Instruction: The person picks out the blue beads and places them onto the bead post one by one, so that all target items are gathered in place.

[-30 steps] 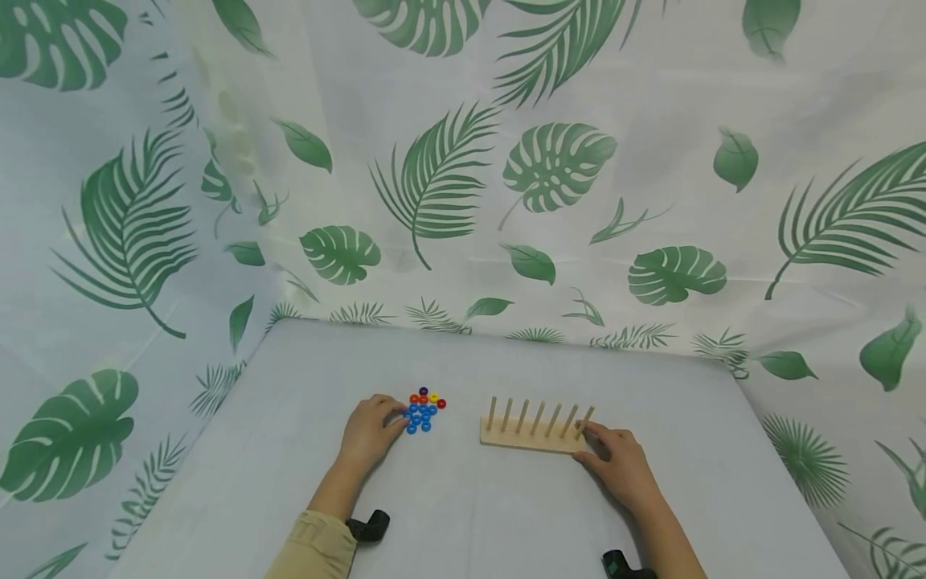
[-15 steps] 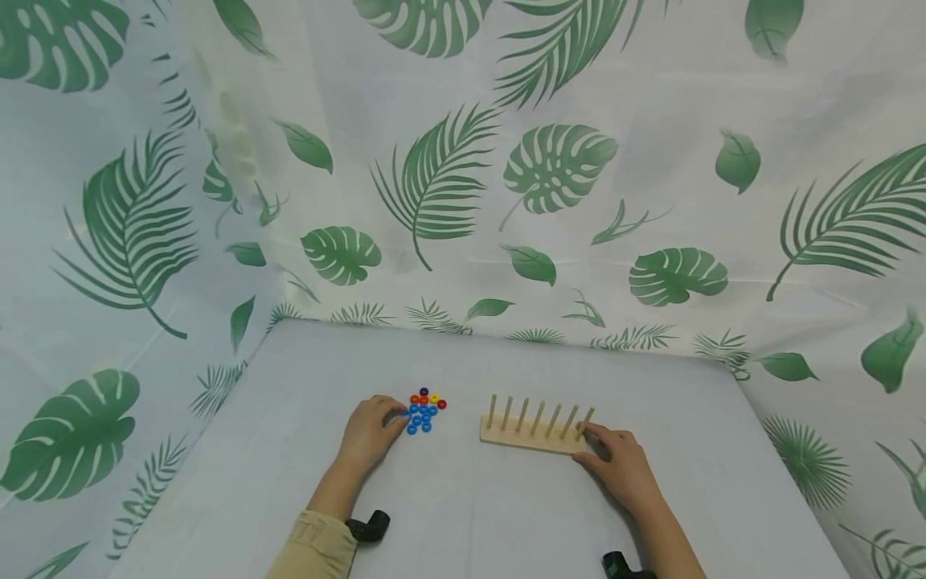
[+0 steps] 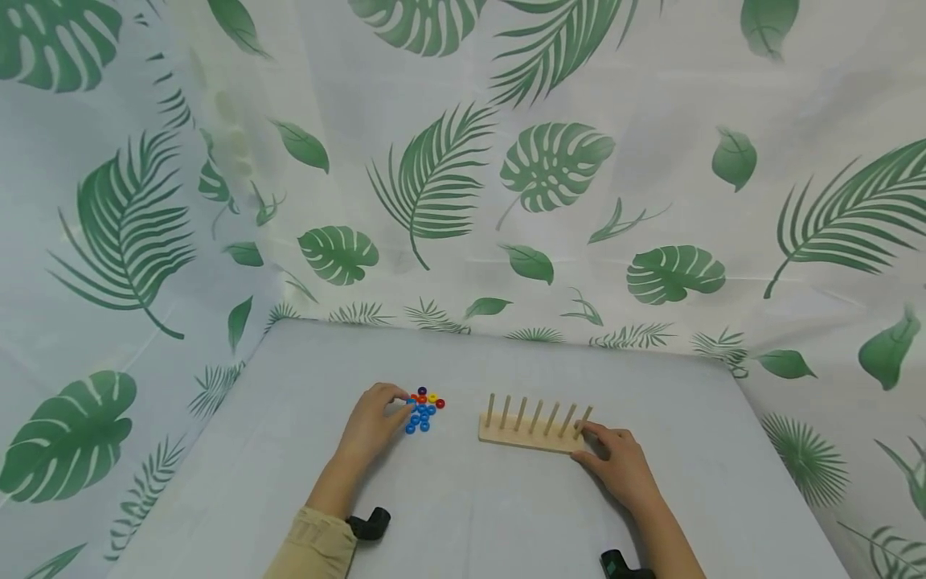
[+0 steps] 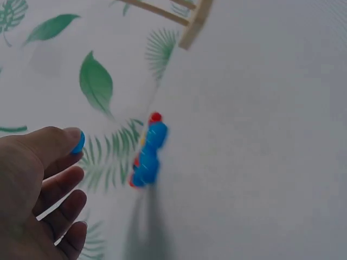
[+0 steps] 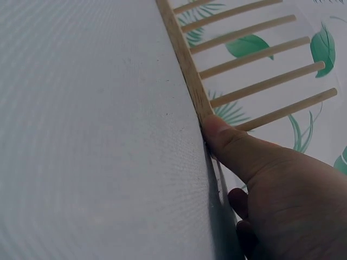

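Between thumb and index finger, my left hand (image 3: 367, 426) pinches a blue bead (image 4: 79, 144), raised off the table in the left wrist view. Just right of that hand lies a small cluster of round beads: several blue beads (image 3: 424, 418), red and orange ones, a yellow bead (image 3: 432, 398) and a dark purple bead (image 3: 423, 391). My right hand (image 3: 622, 466) grips the right end of a wooden peg board (image 3: 524, 438), thumb on its near edge in the right wrist view. Several bare upright pegs (image 5: 260, 59) stand in a row on it.
A white-covered table (image 3: 463, 515) carries everything. A pale curtain with green leaf prints (image 3: 557, 169) rises along the back and left sides. Each wrist has a black camera mount (image 3: 369, 524) strapped on.
My left hand has lifted a blue bead from the left of the cluster, moving slightly up and away. My right hand stays on the peg board's end.
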Demonstrator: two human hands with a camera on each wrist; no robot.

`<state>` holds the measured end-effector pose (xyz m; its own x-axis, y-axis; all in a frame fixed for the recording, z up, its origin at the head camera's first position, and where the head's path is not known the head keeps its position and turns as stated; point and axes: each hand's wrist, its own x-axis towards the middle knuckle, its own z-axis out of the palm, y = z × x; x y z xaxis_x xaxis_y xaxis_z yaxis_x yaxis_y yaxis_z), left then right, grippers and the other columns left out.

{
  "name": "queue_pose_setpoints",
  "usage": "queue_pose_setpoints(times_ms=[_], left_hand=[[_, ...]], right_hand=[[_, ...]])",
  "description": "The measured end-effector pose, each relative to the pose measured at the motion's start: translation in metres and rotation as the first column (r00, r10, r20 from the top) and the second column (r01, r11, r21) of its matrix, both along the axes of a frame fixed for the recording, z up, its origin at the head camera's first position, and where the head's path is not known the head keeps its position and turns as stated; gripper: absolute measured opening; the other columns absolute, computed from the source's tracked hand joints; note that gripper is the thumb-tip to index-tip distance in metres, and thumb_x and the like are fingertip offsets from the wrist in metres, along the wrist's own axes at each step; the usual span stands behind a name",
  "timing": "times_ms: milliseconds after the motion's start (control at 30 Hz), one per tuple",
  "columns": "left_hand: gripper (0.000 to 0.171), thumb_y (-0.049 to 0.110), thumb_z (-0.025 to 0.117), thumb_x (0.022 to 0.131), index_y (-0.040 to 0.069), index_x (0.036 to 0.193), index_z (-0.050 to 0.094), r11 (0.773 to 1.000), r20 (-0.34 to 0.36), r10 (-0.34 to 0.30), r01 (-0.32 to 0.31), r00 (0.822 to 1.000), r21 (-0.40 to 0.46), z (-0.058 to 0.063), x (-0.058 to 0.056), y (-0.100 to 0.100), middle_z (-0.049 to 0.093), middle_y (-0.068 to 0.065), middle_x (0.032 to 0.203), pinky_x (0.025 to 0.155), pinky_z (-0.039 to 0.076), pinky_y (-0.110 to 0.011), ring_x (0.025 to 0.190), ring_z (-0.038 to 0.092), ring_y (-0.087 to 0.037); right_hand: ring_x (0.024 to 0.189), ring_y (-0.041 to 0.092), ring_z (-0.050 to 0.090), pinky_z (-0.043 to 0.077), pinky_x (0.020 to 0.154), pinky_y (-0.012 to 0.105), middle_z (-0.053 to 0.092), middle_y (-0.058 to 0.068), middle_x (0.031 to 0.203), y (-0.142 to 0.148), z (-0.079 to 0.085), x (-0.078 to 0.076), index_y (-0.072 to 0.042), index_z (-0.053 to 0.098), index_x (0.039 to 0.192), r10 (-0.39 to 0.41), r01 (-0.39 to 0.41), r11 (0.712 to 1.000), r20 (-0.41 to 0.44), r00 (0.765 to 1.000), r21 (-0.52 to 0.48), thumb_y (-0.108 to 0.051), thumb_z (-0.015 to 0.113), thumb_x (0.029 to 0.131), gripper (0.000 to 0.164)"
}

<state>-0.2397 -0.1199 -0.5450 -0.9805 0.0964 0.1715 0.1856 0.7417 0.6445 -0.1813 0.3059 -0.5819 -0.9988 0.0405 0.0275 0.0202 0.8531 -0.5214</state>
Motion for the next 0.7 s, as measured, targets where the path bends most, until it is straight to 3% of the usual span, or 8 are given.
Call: queue_pose_setpoints(times_ms=[233,400,533,700], left_hand=[[0.02,0.038,0.068,0.093,0.023,0.106,0.069,0.994,-0.03,-0.108,0.108,0.994,-0.009,0.038,-0.003,0.02,0.063,0.003,0.123,0.105,0.046,-0.045,0.121,0.056,-0.022],[0.019,0.037,0.068,0.093,0.022,0.105,0.068,0.977,-0.058,-0.214,0.213,0.975,-0.02,0.063,-0.002,0.038,0.064,0.002,0.122,0.103,0.048,-0.043,0.12,0.057,-0.021],[0.021,0.037,0.066,0.094,0.023,0.109,0.068,0.958,-0.053,-0.285,0.285,0.957,-0.012,0.07,-0.003,0.05,0.065,0.004,0.122,0.096,0.05,-0.04,0.115,0.059,-0.018],[0.021,0.037,0.064,0.096,0.024,0.113,0.067,0.938,-0.03,-0.346,0.347,0.938,0.008,0.067,-0.005,0.063,0.065,0.006,0.117,0.092,0.052,-0.036,0.108,0.061,-0.014]], right_hand=[[0.117,0.041,0.054,0.045,0.094,0.063,0.059,0.019,0.128,-0.001,0.0,0.0,-0.021,0.058,0.137,-0.004,0.004,1.0,-0.007,1.0,0.005,-0.054,0.074,0.081,0.067],[0.118,0.041,0.053,0.044,0.095,0.063,0.059,0.019,0.129,-0.001,0.0,0.0,-0.021,0.057,0.138,-0.007,0.007,1.0,0.008,1.0,-0.003,-0.057,0.072,0.081,0.068],[0.118,0.041,0.054,0.044,0.095,0.063,0.059,0.018,0.129,-0.001,0.0,0.001,-0.022,0.057,0.138,-0.012,0.012,1.0,0.011,1.0,-0.003,-0.056,0.072,0.082,0.067],[0.119,0.041,0.053,0.043,0.096,0.063,0.059,0.018,0.129,-0.002,0.0,0.001,-0.023,0.057,0.137,-0.013,0.013,1.0,0.002,1.0,-0.003,-0.055,0.073,0.081,0.066]])
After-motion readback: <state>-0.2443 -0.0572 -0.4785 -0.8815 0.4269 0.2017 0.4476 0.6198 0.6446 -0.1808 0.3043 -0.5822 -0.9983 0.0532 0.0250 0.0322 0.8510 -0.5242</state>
